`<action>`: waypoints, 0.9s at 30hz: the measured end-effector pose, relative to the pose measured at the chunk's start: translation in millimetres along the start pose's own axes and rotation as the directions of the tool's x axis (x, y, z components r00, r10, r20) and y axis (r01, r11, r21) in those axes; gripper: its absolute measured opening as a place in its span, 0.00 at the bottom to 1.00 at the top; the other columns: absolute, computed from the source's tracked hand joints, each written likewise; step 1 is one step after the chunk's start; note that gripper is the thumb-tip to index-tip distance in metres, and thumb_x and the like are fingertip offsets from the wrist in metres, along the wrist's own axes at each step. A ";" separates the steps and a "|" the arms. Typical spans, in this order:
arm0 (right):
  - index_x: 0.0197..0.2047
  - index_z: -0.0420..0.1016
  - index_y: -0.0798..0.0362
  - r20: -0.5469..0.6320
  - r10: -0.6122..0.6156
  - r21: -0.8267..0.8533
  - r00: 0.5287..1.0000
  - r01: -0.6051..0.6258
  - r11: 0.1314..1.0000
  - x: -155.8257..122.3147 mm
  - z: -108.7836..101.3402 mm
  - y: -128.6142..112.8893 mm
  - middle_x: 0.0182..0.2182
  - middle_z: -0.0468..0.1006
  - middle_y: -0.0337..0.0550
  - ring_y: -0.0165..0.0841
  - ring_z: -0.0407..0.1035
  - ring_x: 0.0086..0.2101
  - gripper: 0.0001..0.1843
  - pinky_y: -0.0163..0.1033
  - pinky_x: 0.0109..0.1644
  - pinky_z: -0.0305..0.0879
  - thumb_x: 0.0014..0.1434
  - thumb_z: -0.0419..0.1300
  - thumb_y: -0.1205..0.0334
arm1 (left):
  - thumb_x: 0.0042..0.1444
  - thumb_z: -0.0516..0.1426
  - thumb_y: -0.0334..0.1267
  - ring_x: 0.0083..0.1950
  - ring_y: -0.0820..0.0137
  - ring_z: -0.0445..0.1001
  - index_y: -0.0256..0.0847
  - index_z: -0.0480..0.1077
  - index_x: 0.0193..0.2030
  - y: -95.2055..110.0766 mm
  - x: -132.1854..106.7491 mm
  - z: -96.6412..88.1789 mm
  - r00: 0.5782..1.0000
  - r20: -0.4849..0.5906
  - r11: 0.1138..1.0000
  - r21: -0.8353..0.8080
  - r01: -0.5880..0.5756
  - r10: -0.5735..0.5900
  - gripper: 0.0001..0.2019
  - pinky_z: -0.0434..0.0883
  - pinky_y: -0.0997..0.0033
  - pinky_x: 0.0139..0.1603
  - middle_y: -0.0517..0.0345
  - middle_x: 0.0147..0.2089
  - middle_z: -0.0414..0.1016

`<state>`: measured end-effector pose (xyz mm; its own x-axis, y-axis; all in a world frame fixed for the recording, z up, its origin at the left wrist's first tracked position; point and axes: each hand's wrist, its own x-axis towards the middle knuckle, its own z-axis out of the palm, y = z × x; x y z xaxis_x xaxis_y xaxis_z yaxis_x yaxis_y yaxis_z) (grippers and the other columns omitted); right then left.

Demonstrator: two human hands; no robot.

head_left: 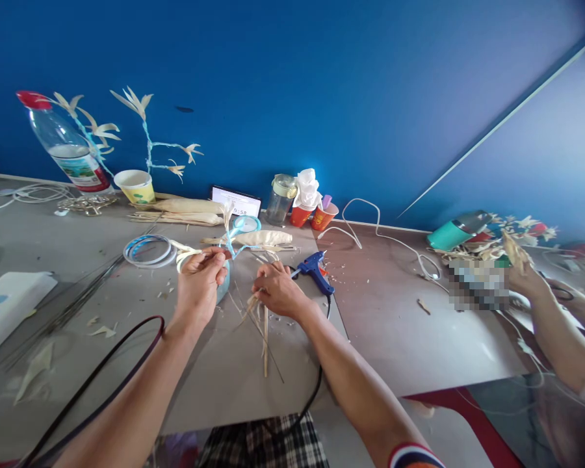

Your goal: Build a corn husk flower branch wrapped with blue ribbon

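Observation:
My left hand (201, 279) is closed in a pinch on a blue-wrapped wire stem (231, 242) with pale dried-leaf petals, held just above the grey table (127, 325). My right hand (277, 287) rests on the table with its fingers curled over a bundle of thin dried straw strips (263, 325) that stick out toward me. A blue glue gun (316, 269) lies right beside my right hand, its black cord running down off the table edge.
At the back stand a plastic bottle (68, 149) holding blue stems, a yellow cup (136, 186), corn husks (185, 207), a phone (238, 201), a glass jar (281, 197) and red cups (316, 214). Tape rings (149, 250) lie left. Another person's hand (526, 276) works at right.

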<state>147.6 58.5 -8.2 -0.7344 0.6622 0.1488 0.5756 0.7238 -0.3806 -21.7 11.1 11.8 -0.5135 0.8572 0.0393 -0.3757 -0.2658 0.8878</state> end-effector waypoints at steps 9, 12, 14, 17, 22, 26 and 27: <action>0.32 0.77 0.51 -0.176 0.198 0.339 0.964 -0.129 0.932 4.9 -7.6 0.9 0.33 0.79 0.39 0.35 0.68 0.40 0.06 0.44 0.52 0.52 0.56 0.59 0.68 | 0.43 0.65 0.37 0.17 0.83 0.58 0.37 0.71 0.30 -1.1 2.1 -1.7 1.000 -0.019 0.999 0.034 -0.005 0.005 0.09 0.58 0.77 0.19 0.58 0.30 0.74; 0.30 0.77 0.50 -0.180 0.281 0.403 0.943 -0.190 0.895 6.2 -6.3 1.7 0.31 0.79 0.38 0.35 0.70 0.37 0.05 0.43 0.51 0.55 0.56 0.59 0.66 | 0.43 0.65 0.36 0.18 0.84 0.58 0.37 0.71 0.30 -1.3 1.4 -1.4 1.000 -0.017 0.999 0.032 0.003 -0.002 0.09 0.58 0.77 0.19 0.57 0.31 0.74; 0.30 0.77 0.50 -0.179 0.310 0.415 0.934 -0.214 0.884 6.7 -4.4 2.5 0.30 0.78 0.38 0.35 0.70 0.36 0.06 0.43 0.50 0.55 0.56 0.59 0.64 | 0.43 0.65 0.36 0.18 0.84 0.58 0.37 0.71 0.30 -1.7 1.3 -1.5 1.000 -0.020 1.000 0.024 0.008 -0.007 0.08 0.58 0.77 0.20 0.58 0.31 0.74; 0.35 0.78 0.50 -0.251 0.357 0.345 0.900 -0.262 0.902 7.1 -0.2 5.8 0.35 0.79 0.40 0.37 0.70 0.41 0.07 0.45 0.52 0.54 0.58 0.58 0.63 | 0.44 0.64 0.35 0.17 0.84 0.57 0.37 0.71 0.30 -2.1 1.6 -1.9 1.000 -0.025 1.000 0.020 0.013 -0.013 0.08 0.59 0.76 0.20 0.59 0.31 0.74; 0.43 0.76 0.50 -0.385 0.388 0.250 0.837 -0.310 0.917 6.9 3.9 12.3 0.42 0.78 0.44 0.38 0.67 0.46 0.11 0.45 0.52 0.53 0.57 0.56 0.65 | 0.44 0.65 0.35 0.18 0.84 0.57 0.37 0.71 0.29 0.3 1.4 -1.4 1.000 -0.029 1.000 0.014 0.005 -0.005 0.07 0.59 0.76 0.20 0.58 0.31 0.74; 0.41 0.75 0.51 -0.406 0.375 0.275 0.833 -0.280 0.920 7.1 3.3 11.8 0.38 0.78 0.43 0.38 0.68 0.43 0.10 0.43 0.50 0.54 0.57 0.56 0.66 | 0.43 0.65 0.34 0.18 0.84 0.58 0.37 0.72 0.28 3.5 1.5 -0.5 1.000 -0.024 1.000 -0.023 0.011 -0.012 0.07 0.59 0.76 0.21 0.58 0.31 0.73; 0.42 0.74 0.51 -0.410 0.373 0.279 0.832 -0.275 0.920 7.2 3.3 11.0 0.38 0.78 0.43 0.38 0.68 0.43 0.10 0.43 0.49 0.54 0.57 0.56 0.66 | 0.42 0.65 0.34 0.18 0.84 0.58 0.37 0.72 0.28 4.1 1.8 -0.6 1.000 -0.023 0.999 -0.035 0.013 -0.014 0.07 0.60 0.76 0.21 0.58 0.31 0.73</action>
<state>147.4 70.7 -14.3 -0.2492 0.9008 0.3556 0.6309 0.4296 -0.6461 -24.6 11.3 15.3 -0.5257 0.8505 0.0166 -0.4091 -0.2699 0.8717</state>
